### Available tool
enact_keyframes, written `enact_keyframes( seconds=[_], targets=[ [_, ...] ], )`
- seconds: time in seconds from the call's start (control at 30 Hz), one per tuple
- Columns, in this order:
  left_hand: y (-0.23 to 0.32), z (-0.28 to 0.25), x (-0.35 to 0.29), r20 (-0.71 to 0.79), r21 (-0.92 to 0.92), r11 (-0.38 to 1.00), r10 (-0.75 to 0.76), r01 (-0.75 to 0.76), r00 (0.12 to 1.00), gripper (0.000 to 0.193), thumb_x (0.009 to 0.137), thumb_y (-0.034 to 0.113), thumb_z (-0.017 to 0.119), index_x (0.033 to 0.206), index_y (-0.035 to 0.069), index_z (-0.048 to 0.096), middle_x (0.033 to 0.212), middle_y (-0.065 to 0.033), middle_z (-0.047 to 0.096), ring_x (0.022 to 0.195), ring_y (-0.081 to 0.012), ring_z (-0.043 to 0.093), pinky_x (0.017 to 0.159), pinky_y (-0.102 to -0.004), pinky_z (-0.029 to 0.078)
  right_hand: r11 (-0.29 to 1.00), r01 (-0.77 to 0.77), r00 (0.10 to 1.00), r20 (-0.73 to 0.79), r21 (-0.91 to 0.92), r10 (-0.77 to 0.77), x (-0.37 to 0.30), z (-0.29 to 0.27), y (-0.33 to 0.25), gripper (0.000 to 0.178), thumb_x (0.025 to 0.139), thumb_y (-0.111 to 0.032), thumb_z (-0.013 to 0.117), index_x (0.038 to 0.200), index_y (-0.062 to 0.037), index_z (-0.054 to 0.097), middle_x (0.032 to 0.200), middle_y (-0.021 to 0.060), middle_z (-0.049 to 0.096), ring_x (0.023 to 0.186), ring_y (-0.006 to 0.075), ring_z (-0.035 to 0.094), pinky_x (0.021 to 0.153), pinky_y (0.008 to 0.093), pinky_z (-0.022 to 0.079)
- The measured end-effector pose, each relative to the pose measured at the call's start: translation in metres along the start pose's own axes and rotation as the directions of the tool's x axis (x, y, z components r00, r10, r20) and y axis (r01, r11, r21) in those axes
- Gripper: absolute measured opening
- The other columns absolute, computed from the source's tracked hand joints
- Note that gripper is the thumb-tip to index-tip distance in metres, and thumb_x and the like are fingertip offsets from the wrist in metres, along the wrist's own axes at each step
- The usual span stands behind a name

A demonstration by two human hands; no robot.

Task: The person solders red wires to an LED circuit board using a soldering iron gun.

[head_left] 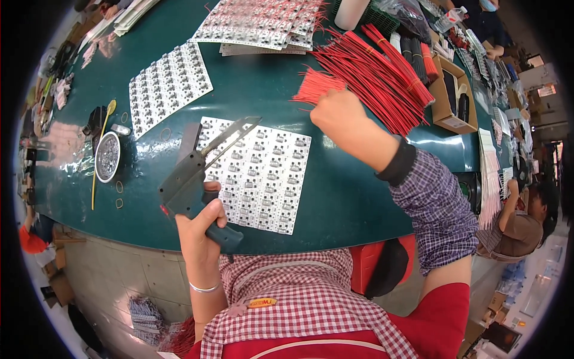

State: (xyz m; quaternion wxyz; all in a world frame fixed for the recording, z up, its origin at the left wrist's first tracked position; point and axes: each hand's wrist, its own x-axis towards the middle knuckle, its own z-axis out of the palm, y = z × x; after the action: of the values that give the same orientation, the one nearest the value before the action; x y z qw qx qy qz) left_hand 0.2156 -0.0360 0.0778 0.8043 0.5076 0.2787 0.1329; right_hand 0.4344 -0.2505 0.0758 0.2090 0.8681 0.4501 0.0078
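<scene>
My left hand [203, 230] is wrapped round the grip of a dark green soldering gun [181, 183]. Its long metal tip and thin feed tube reach up over a white panel of small circuit boards [263, 179] lying flat before me. Further off to the right, my right hand [339, 115] is closed at the near edge of a pile of short red wires [318, 87]. Its fingertips are turned away, so whatever they pinch is hidden.
A second board panel [170, 87] lies at the far left, and stacked panels with red wires [257, 24] at the back. Bundles of longer red wires [373, 78] and a cardboard box [452, 116] stand right. A small bowl [107, 157] is at left. Other people sit nearby.
</scene>
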Motion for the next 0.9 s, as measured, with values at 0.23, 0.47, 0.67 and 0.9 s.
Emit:
enact_keyframes(
  seconds=[0.23, 0.47, 0.67, 0.9],
  targets=[
    [-0.015, 0.0, 0.001, 0.077, -0.118, 0.983, -0.129, 0.138, 0.989, 0.052, 0.08, -0.004, 0.071, 0.128, -0.002, 0.051, 0.106, -0.0159, 0.062, 0.069, -0.0143, 0.058, 0.057, -0.0274, 0.049, 0.979, -0.021, 0.976, -0.207, 0.202, 0.064, -0.024, 0.052, 0.007, 0.01, 0.074, -0.004, 0.069, 0.082, -0.0085, 0.073, 0.084, 0.0071, 0.067, 0.087, 0.0266, 0.066, 0.071, 0.0364, 0.055],
    [-0.021, 0.017, -0.001, 0.048, 0.054, 0.993, -0.106, 0.103, 0.993, 0.05, 0.079, -0.008, 0.07, 0.126, -0.003, 0.054, 0.107, -0.0149, 0.065, 0.067, -0.0147, 0.059, 0.054, -0.0272, 0.048, 0.557, 0.111, 0.759, -0.432, 0.823, 0.487, -0.056, 0.069, -0.04, 0.017, 0.078, 0.004, 0.072, 0.093, -0.0042, 0.072, 0.087, 0.0084, 0.068, 0.08, 0.0274, 0.063, 0.07, 0.0356, 0.051],
    [-0.038, 0.023, -0.014, 0.036, 0.416, 0.909, -0.013, -0.004, 0.999, 0.045, 0.077, -0.005, 0.078, 0.12, -0.003, 0.065, 0.108, -0.0095, 0.071, 0.09, -0.0128, 0.067, 0.072, -0.0265, 0.055, 0.65, 0.081, 0.703, -0.506, 0.756, 0.5, -0.057, 0.075, -0.057, 0.022, 0.075, 0.005, 0.073, 0.095, -0.0023, 0.072, 0.086, 0.0065, 0.068, 0.074, 0.0236, 0.064, 0.062, 0.033, 0.052],
    [-0.043, 0.027, -0.013, 0.097, 0.557, 0.829, -0.01, -0.046, 0.995, 0.043, 0.076, -0.006, 0.077, 0.118, -0.002, 0.065, 0.105, -0.0094, 0.071, 0.085, -0.0135, 0.066, 0.069, -0.0246, 0.054, 0.782, 0.064, 0.705, -0.583, 0.619, 0.404, -0.056, 0.08, -0.061, 0.021, 0.074, -0.006, 0.067, 0.094, -0.0027, 0.068, 0.087, 0.0039, 0.065, 0.076, 0.0188, 0.061, 0.059, 0.0305, 0.046]
  ],
)
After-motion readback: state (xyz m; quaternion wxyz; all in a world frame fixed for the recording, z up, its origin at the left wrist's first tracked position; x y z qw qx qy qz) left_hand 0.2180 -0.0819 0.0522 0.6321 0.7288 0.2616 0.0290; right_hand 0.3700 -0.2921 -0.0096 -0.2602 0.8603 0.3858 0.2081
